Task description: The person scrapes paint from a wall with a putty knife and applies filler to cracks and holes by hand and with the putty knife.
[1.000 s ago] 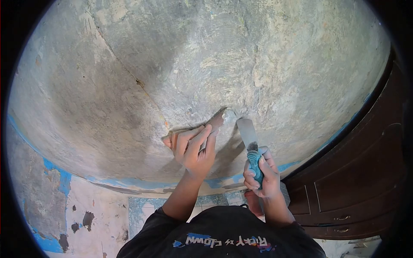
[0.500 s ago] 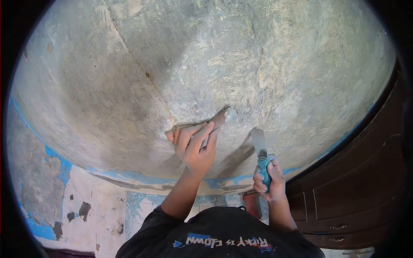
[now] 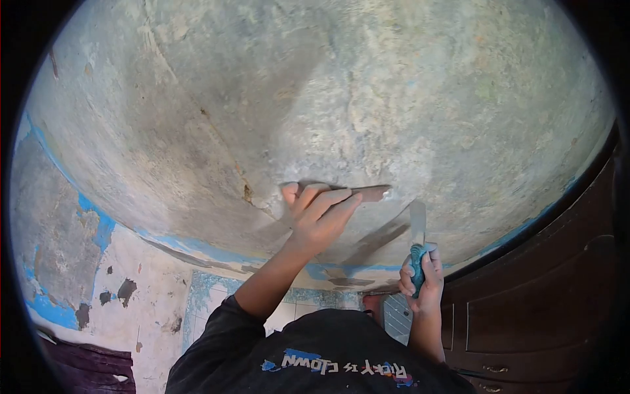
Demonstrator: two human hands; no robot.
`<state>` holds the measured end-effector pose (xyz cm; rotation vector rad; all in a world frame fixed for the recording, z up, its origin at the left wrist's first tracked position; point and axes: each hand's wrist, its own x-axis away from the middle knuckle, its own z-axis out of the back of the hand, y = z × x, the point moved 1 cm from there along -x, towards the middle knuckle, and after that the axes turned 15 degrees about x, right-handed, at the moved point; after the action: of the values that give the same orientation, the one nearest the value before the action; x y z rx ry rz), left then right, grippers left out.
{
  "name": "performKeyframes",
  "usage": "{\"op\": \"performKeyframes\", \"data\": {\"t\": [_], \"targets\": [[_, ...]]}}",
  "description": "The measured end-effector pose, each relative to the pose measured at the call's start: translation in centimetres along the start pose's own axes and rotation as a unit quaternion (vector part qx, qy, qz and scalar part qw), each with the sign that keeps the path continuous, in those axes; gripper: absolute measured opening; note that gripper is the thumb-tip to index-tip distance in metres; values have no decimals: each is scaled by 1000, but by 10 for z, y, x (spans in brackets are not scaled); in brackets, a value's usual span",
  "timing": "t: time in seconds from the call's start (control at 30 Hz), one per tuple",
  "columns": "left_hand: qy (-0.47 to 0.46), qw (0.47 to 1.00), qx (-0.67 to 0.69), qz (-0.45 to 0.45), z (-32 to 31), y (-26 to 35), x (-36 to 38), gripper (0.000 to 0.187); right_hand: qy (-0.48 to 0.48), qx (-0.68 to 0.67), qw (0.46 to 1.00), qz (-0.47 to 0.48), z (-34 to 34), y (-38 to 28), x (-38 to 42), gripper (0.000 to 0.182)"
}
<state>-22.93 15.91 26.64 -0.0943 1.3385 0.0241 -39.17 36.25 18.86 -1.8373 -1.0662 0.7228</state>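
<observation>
My left hand (image 3: 318, 215) is closed on a flat brown scraper-like piece (image 3: 374, 193), held almost level against the rough grey wall (image 3: 453, 131). A dab of whitish paste shows at the piece's right end; my fingers hide the rest of it. Lower and to the right, my right hand (image 3: 430, 279) grips a putty knife (image 3: 418, 226) by its teal handle. Its metal blade points up, close to the wall, and casts a long shadow to the left. A thin crack ends in a small hole (image 3: 247, 192) left of my left hand.
Dark brown wooden furniture (image 3: 525, 315) with drawer handles stands at the right. Blue paint remnants (image 3: 220, 249) edge the wall's lower part. Peeling white wall (image 3: 147, 269) and purple cloth (image 3: 88, 364) lie lower left. A red object (image 3: 372, 303) is low near my body.
My left hand has moved right along the wall, and the brown piece has turned from slanting upward to nearly level. My right hand with the putty knife sits slightly farther right.
</observation>
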Motion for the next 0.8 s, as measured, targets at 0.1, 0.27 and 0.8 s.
{"op": "performKeyframes", "data": {"t": [0.1,0.27,0.8], "targets": [[84,995,-43,32,9,-17,-2,29,11,0,1000,-13,17,-14,2,21],[82,994,-52,43,3,-6,1,24,-6,-12,999,-32,42,-18,1,21],[-29,983,-122,132,-30,52,41,29,-65,-3,994,-84,98,-4,-1,16]]}}
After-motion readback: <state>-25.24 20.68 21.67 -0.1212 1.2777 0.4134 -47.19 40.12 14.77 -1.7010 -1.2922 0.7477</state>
